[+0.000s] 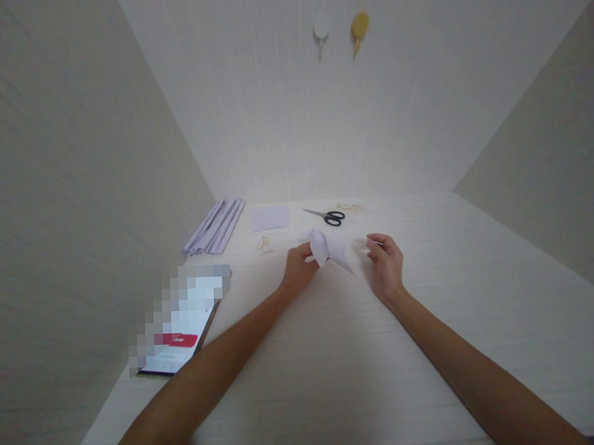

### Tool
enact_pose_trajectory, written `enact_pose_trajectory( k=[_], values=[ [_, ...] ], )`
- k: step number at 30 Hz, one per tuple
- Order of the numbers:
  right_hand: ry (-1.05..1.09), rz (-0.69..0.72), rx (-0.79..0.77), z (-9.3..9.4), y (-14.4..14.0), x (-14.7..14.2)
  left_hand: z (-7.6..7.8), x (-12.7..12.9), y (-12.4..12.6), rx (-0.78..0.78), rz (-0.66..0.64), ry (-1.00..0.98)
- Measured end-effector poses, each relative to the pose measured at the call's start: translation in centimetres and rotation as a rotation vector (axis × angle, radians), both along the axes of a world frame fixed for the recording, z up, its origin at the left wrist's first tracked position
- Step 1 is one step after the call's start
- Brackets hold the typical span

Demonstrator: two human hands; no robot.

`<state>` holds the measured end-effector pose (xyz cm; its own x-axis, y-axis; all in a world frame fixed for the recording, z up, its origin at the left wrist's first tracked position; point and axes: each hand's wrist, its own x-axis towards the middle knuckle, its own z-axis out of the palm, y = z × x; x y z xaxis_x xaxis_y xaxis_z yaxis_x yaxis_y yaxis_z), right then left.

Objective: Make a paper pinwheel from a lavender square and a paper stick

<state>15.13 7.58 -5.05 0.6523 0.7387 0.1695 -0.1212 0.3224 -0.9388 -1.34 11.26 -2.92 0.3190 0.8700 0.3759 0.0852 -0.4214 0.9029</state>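
Observation:
My left hand (298,269) pinches a folded white paper piece (328,250) just above the white table (331,364). The paper has a rounded top and a pointed tip that reaches down to the right. A short way to the right of the paper hovers my right hand (387,263), fingers curled, seeming to pinch something small and pale that is too tiny to make out. Both forearms stretch in from the near edge.
Black-handled scissors (326,216) lie behind the hands. A flat paper sheet (270,218), a bundle of rolled paper strips (215,226) and small scraps (263,244) sit at the back left. A phone (181,337) lies at the near left. Two hooks (339,29) hang on the wall.

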Motion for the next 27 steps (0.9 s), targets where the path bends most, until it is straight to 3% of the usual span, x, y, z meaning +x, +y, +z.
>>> enact_pose_trajectory(
  k=[8, 16, 24, 27],
  values=[
    [0.014, 0.032, -0.037, 0.28, -0.12, -0.28, -0.93, 0.09, 0.88, -0.115, 0.117, -0.066],
    [-0.002, 0.044, -0.064, 0.28, -0.15, -0.27, -0.68, 0.21, 0.71, -0.262, 0.064, -0.195],
    [0.048, 0.087, -0.07, 0.68, -0.24, -0.46, -0.61, 0.57, 0.98, -0.615, -0.146, -0.604],
    [0.103, 0.18, -0.062, 1.02, -0.42, -0.82, -0.33, 0.36, 0.84, -0.731, -0.276, -0.632]
  ],
)
